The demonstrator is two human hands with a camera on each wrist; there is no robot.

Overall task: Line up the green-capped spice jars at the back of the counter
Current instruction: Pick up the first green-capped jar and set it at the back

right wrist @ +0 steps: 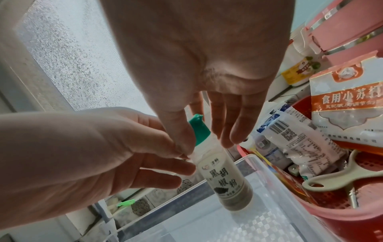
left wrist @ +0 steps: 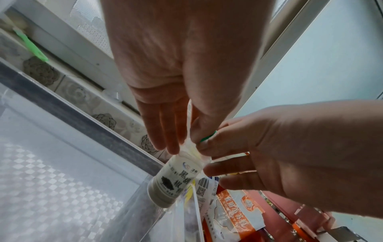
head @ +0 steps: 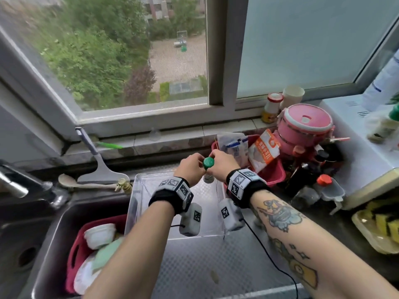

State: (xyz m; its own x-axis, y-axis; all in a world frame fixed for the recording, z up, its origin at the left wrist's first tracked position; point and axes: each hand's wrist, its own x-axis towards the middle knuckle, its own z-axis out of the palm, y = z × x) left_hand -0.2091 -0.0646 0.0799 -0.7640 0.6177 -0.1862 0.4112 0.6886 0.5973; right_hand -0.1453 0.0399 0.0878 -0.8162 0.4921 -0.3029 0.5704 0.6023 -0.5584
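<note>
Here both hands are meeting at the neck of one green-capped black pepper jar (right wrist: 225, 176), holding it upright over the back corner of the clear plastic bin (head: 151, 180). The left hand (head: 191, 167) and right hand (head: 224, 165) are each pinching just under the cap, perhaps peeling its seal film, which blurs here.

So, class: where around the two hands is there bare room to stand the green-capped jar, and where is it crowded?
Free: the floor of the clear bin beneath the jar, and the patterned counter in front of it. Crowded: the red basket of packets on the right and the dark bottles beside it. Both the left hand and the right hand pinch the jar's neck.
</note>
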